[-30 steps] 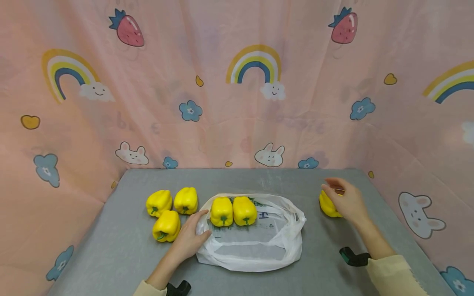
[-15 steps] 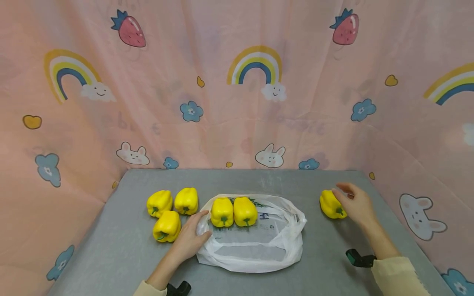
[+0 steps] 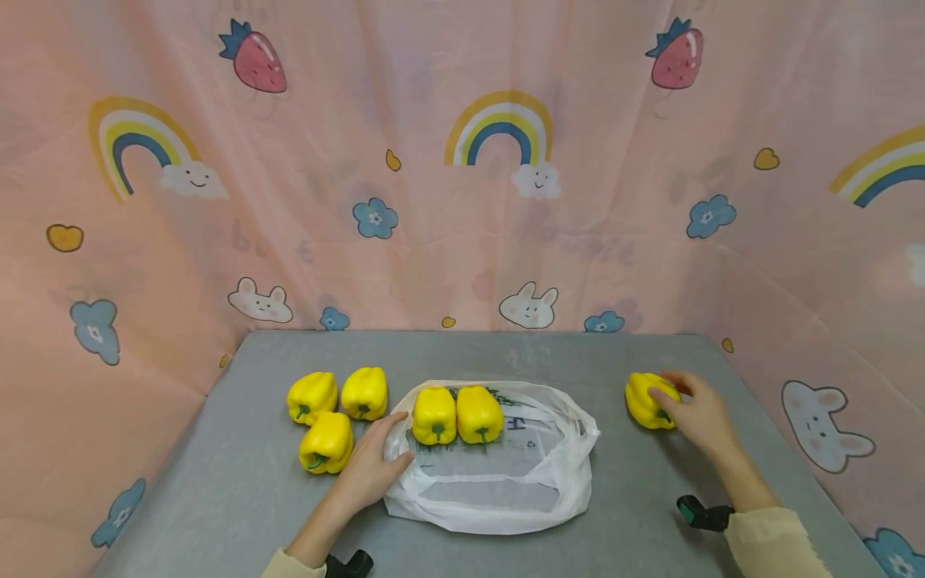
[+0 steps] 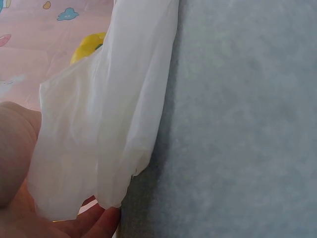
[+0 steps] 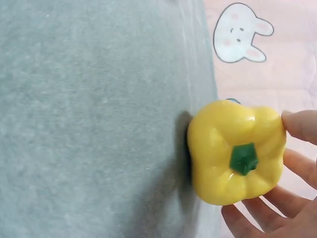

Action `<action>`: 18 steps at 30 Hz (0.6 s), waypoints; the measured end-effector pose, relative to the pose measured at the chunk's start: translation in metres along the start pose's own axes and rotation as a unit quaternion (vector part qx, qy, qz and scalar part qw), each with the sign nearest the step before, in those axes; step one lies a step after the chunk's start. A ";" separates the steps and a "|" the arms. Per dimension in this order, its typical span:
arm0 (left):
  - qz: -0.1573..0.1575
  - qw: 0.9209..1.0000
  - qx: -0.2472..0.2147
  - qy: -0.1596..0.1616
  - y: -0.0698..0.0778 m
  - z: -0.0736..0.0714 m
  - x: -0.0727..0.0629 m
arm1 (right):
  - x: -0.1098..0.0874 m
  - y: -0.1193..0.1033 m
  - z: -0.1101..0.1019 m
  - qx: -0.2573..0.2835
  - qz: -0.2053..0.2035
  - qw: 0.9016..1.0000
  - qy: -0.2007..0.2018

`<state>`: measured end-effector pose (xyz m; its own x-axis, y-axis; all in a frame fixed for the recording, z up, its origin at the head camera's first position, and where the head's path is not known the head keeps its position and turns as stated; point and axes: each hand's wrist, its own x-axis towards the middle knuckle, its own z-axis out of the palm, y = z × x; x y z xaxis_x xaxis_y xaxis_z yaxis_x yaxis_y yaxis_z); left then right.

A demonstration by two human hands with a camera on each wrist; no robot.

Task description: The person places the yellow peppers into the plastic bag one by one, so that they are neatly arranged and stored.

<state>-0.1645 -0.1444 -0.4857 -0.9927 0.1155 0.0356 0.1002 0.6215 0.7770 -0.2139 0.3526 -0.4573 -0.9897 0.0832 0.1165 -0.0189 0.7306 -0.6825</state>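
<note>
As far as my remote feed shows: grey table (image 3: 535,355), one, beneath the bag. White plastic bag (image 3: 491,518), one, mouth spread. Left hand (image 3: 370,464), at the bag's left edge, thumb and fingers apart; whether it pinches the film, I cannot tell. Right hand (image 3: 699,416), well right of the bag, thumb and fingers curved round a yellow pepper (image 3: 645,400). Paired peppers (image 3: 434,416), two, within the bag's mouth: done, I judge. Loose peppers (image 3: 327,442), three, left of the bag: outstanding, like the held one.
</note>
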 end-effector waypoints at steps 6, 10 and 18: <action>0.004 1.000 0.002 0.000 0.001 0.001 0.000 | -0.002 0.003 0.002 0.006 0.038 0.999 -0.036; 0.006 1.000 0.002 -0.001 0.001 0.002 0.001 | -0.004 0.001 0.004 0.006 0.044 0.998 -0.047; 0.020 1.000 0.000 -0.001 0.002 0.000 -0.002 | -0.005 -0.007 0.010 -0.001 0.027 0.999 -0.024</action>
<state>-0.1625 -0.1431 -0.4843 -0.9879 0.1406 0.0653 0.1389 0.6167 0.7748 -0.2101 0.3402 -0.4603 -0.9949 0.0899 0.0458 0.0342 0.7279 -0.6848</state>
